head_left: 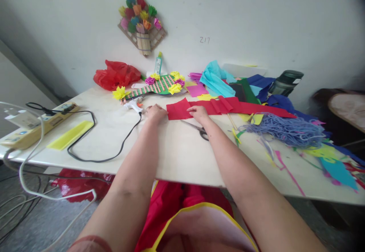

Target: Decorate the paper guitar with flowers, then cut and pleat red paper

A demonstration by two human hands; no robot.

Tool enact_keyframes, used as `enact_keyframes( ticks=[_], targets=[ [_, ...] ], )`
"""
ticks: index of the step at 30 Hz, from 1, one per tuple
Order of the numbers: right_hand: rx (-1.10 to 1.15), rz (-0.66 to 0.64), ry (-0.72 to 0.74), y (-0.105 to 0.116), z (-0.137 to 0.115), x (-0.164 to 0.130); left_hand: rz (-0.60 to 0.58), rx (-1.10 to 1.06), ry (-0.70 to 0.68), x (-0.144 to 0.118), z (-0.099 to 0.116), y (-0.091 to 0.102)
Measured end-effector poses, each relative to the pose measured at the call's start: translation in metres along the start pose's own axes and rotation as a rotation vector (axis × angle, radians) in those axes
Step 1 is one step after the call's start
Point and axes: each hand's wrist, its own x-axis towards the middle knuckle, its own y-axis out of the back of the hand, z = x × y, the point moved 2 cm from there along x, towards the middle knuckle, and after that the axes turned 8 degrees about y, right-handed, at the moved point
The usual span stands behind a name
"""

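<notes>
A long strip of red crepe paper [225,106] lies across the table, folded over at its left end and loosely pleated in the middle. My right hand [199,114] has its fingertips closed on the folded part. At the paper's left edge, my left hand [156,114] rests on the tabletop, thumb towards the paper and fingers loosely apart; its fingertips are partly hidden. Scissors [203,133] with dark handles lie beneath my right wrist, blades pointing left. A white glue gun [133,105] is just left of my left hand.
A green guitar-shaped craft [159,86] with paper flowers stands behind my hands. Blue yarn [288,130] and paper scraps cover the right side, near a dark bottle [286,82]. On the left are a power strip [31,132], a black cord [99,160] and a yellow strip [70,135].
</notes>
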Motion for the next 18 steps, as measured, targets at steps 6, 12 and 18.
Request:
enact_keyframes(
  ticks=[6,12,18],
  targets=[
    [0.002,0.007,0.001,-0.0006,0.0018,0.0006,-0.005,0.008,0.001,0.0044,0.0002,-0.0013],
    [0.008,0.006,-0.011,-0.0001,0.0014,0.0004,0.001,0.02,-0.009,0.004,-0.0005,-0.0013],
    [0.006,0.014,-0.023,0.0018,-0.003,-0.0017,0.01,0.034,0.0,0.0076,-0.0013,-0.0036]
  ],
)
